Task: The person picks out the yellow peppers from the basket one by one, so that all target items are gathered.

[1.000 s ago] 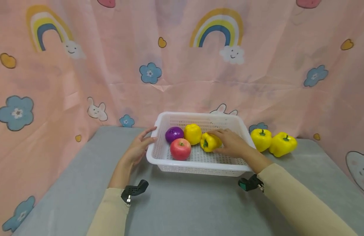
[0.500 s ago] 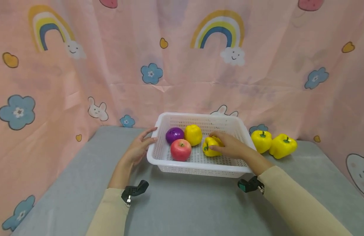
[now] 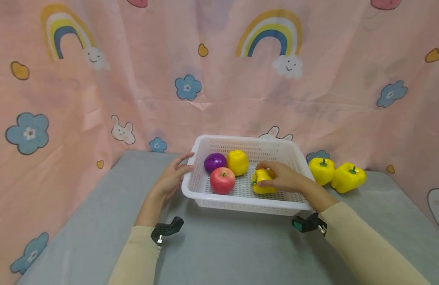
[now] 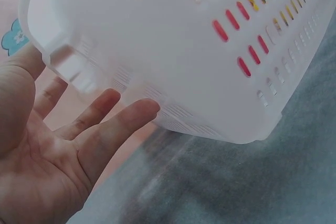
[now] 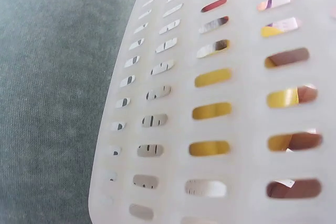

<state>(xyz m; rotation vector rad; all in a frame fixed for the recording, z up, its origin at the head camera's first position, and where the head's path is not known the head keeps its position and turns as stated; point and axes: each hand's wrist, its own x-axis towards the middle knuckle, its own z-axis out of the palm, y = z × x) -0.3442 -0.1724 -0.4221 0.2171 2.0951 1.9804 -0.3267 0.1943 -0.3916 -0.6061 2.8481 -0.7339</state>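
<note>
A white plastic basket with slotted walls holds a purple round vegetable or fruit, a red apple and a yellow pepper-like piece. Inside its right half, my right hand grips a yellow bell pepper, stem toward the left, low near the basket floor. My left hand touches the basket's left end with spread, mostly straight fingers; in the left wrist view, fingertips meet the outer wall below the rim. The right wrist view shows mostly the slotted wall, with yellow and hand seen through slots.
Two more yellow bell peppers sit side by side on the grey tabletop, just right of the basket. Behind the table hangs a pink curtain with printed rainbows and flowers. Each wrist wears a black camera mount.
My right hand has brought the yellow bell pepper toward the basket's near side, away from the other yellow piece. The left hand stays at the basket's left end. The head view has shifted slightly.
</note>
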